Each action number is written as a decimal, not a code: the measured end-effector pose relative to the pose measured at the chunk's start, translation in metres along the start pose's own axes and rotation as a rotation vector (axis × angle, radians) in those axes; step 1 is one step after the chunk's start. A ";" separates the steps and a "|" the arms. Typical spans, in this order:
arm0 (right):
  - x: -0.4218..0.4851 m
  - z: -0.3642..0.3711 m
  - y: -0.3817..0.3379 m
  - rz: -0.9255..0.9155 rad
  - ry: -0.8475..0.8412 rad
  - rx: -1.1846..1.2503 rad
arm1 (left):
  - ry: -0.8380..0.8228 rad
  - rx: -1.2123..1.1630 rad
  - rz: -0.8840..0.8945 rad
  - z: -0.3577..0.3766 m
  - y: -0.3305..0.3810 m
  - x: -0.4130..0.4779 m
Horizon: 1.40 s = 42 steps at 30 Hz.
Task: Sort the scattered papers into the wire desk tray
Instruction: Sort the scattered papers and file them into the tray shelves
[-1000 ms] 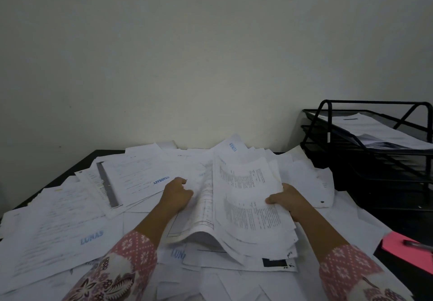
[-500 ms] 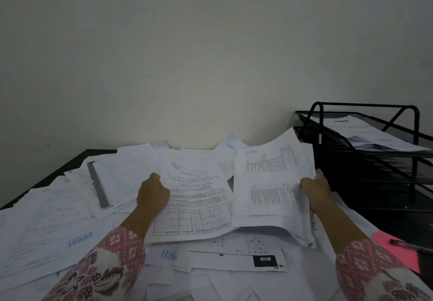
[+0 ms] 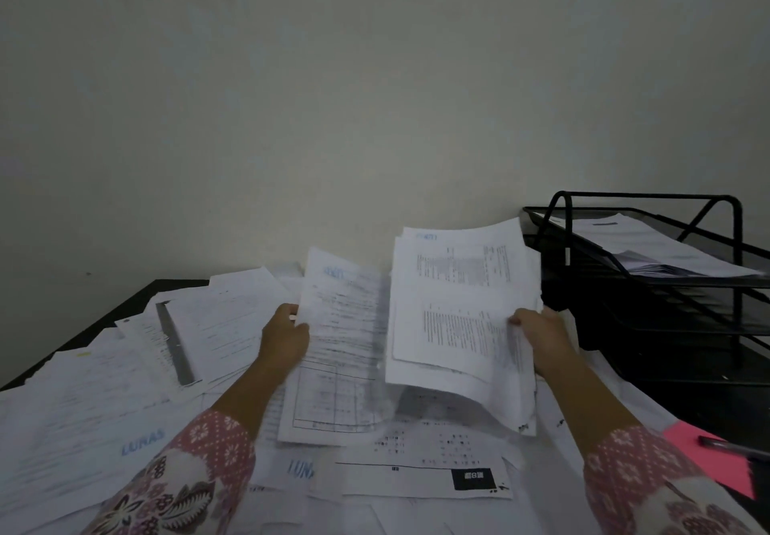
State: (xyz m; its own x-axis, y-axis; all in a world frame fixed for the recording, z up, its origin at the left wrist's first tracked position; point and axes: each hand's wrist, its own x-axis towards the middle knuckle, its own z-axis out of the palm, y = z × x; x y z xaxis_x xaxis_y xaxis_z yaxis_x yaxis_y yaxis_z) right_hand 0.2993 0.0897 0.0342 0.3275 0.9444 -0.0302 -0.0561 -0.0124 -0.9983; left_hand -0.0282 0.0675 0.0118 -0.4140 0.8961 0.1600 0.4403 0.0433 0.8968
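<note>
Two hands hold papers upright: left hand [image 3: 285, 336] a sheet [image 3: 339, 347], right hand [image 3: 541, 336] a stack [image 3: 458, 305].

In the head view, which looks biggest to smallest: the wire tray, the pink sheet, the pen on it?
1. Wire tray
2. Pink sheet, partly cut off by the sleeve
3. Pen

Nearness to the camera leaves true sizes unsure.

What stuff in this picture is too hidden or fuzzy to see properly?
- Head view: print on the stack the right hand grips is too small to read.
- Sheet in the left hand: blurred.
- Wire tray: cut off by the right edge.
- Pen: cut off too.
</note>
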 end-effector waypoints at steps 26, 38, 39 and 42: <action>-0.016 0.051 -0.020 -0.055 -0.304 0.085 | -0.331 -0.609 0.160 0.000 0.063 -0.009; -0.032 0.059 -0.052 -0.467 -0.111 -0.113 | 0.010 -0.447 0.373 0.011 0.090 -0.020; -0.034 0.059 -0.053 -0.483 -0.097 -0.113 | 0.021 -0.482 0.367 0.012 0.092 -0.022; -0.038 0.059 -0.057 -0.534 -0.043 -0.074 | 0.053 -0.575 0.353 0.011 0.095 -0.023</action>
State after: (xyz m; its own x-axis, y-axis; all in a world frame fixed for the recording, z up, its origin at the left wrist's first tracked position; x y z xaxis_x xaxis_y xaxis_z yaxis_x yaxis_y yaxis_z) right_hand 0.2346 0.0743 0.0955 0.2529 0.8382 0.4832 0.1747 0.4517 -0.8749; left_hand 0.0321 0.0557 0.0883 -0.3683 0.7900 0.4901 0.0685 -0.5027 0.8618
